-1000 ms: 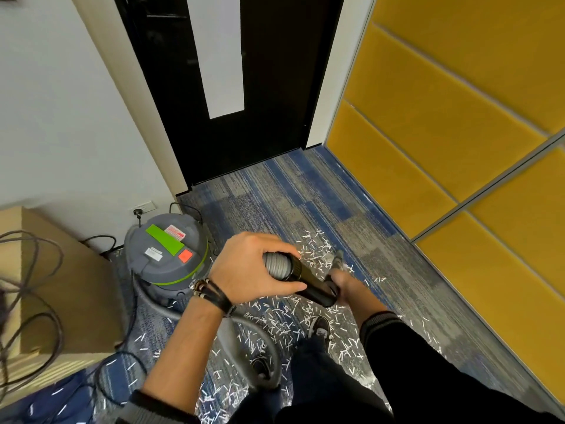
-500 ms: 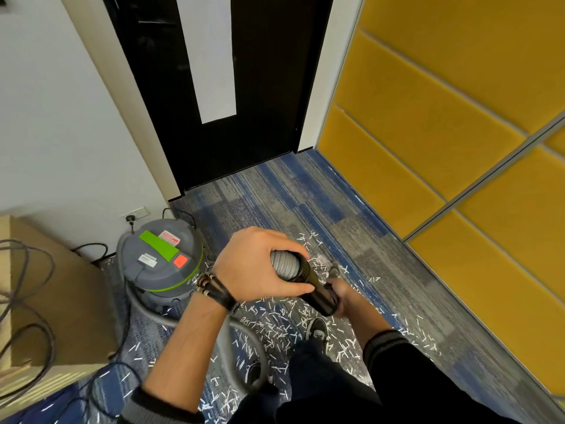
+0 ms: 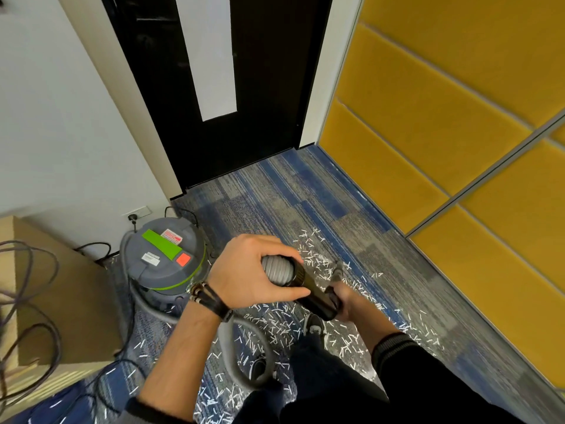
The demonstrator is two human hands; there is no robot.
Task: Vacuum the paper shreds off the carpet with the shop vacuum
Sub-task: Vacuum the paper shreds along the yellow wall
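The left hand [image 3: 255, 278] clasps the ribbed grey hose [image 3: 276, 269] and the right hand [image 3: 344, 296] grips the black plastic wand [image 3: 316, 296], both right of the grey-and-green drum shop vacuum [image 3: 165, 258]. White paper shreds [image 3: 281, 324] litter the blue-grey striped carpet [image 3: 275, 203] there. The hose's slack loop could snag a shoe and tug the vacuum. Compared with a second ago, the grips are unchanged.

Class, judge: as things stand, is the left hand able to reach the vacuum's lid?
Probably yes: nothing lies between the left hand and the lid, though it must first release the hose end it grips.
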